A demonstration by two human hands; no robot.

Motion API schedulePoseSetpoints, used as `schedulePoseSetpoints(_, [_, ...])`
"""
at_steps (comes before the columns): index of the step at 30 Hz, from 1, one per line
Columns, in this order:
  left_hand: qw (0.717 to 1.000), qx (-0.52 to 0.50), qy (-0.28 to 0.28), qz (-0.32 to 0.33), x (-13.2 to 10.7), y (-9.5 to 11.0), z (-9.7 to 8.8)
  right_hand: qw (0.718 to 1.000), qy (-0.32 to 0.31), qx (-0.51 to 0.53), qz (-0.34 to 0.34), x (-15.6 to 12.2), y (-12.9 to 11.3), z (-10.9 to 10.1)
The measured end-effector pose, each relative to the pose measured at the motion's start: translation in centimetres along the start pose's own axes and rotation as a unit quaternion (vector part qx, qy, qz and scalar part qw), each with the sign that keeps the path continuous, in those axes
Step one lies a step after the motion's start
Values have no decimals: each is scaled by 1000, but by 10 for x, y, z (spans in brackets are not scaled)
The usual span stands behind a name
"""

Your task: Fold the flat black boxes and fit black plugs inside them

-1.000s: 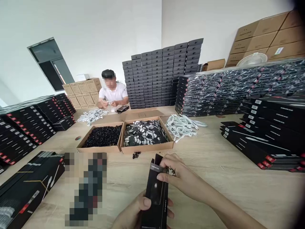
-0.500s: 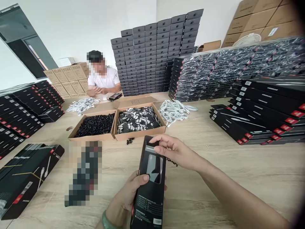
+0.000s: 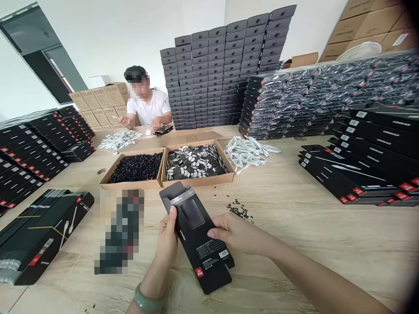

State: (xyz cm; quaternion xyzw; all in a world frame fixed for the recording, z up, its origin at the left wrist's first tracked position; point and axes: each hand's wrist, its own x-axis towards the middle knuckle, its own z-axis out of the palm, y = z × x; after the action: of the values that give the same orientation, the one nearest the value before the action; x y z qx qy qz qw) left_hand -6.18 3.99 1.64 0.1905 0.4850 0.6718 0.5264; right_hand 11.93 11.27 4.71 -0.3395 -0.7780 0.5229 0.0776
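Observation:
A black cardboard cable box with a clear window, white print and a red mark is tilted in front of me. My left hand, with a green bangle on its wrist, is closed around the upper left edge, thumb on the front. On the right edge, my right hand pinches the box below the window. Flaps stick out at its top and bottom ends. Just beyond my right hand, small black pieces lie scattered on the wooden table.
Ahead stand a carton of black clips and a carton of round black-and-white cards. White cables lie beside them. Flattened black boxes are at left, stacked black boxes at right. A person sits across the table.
The box has turned from nearly upright to leaning left, its lower end now showing. My right hand has moved from its top down to the right edge; my left hand has shifted up its side.

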Motion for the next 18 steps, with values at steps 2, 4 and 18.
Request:
schedulePoseSetpoints(2, [999,8,31,23,4,2,-5,1000,-6,19,1,0,-2,4])
schedulePoseSetpoints(4, [998,18,48,32,4,1,-7,997,-25,76,-8,1,-6,7])
schedulePoseSetpoints(18, [985,91,148,5,-8,-23,5,983,107,142,-50,4,-8,11])
